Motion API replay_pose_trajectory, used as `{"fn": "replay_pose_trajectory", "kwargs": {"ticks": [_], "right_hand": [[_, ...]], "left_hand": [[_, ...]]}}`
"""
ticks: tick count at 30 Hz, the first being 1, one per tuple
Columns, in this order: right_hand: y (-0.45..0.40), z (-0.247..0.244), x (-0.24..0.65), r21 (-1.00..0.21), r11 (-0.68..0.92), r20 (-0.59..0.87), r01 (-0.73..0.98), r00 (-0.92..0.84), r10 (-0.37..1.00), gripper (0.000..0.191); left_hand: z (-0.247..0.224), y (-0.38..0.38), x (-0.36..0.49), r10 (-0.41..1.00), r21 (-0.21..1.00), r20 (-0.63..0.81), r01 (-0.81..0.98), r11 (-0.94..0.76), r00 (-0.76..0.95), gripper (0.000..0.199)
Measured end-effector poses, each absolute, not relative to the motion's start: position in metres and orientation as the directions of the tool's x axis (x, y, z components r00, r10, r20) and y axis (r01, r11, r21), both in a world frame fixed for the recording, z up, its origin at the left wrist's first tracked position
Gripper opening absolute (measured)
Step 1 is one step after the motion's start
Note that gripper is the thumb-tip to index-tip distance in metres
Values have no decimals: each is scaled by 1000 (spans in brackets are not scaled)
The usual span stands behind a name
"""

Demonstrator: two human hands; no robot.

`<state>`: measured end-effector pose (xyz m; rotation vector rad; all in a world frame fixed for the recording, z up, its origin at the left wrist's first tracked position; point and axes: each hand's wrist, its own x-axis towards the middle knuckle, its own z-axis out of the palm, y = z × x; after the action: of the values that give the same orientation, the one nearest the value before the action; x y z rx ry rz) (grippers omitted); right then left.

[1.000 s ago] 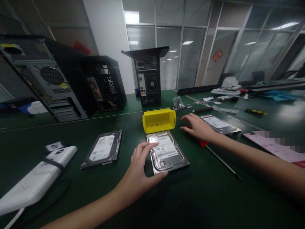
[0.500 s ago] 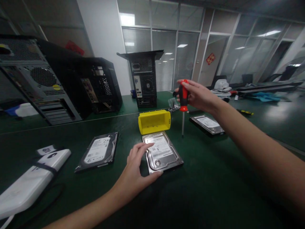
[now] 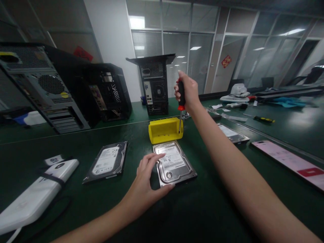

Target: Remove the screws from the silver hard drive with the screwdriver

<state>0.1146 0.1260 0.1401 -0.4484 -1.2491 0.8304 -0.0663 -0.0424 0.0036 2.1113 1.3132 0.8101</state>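
A silver hard drive [image 3: 177, 165] lies label up on the green table, against the front of a yellow bin [image 3: 164, 131]. My left hand [image 3: 149, 172] rests on its left side, fingers on the top and thumb at the near edge, gripping it. My right hand [image 3: 187, 89] is wrapped round the black and red handle of a screwdriver [image 3: 181, 98]. The shaft points down, its tip in front of the bin's right end, above the drive's far edge. A second hard drive [image 3: 107, 160] lies to the left, and a third [image 3: 230, 133] is partly behind my right forearm.
Computer cases [image 3: 155, 84] stand at the back and left. A white power strip [image 3: 37, 192] lies at the left front. On the right are a pink phone [image 3: 288, 158] and a yellow-black screwdriver [image 3: 264, 119].
My right hand has moved left with the screwdriver, from right of the bin to its right end, and its fingers have closed round the handle. The phone now shows.
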Motion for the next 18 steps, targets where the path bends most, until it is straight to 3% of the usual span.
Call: {"fn": "replay_pose_trajectory", "kwargs": {"ticks": [18], "right_hand": [[131, 120, 101, -742, 604, 625, -290, 24, 780, 47]], "left_hand": [[3, -41, -67, 913, 690, 201, 611, -389, 355, 64]]}}
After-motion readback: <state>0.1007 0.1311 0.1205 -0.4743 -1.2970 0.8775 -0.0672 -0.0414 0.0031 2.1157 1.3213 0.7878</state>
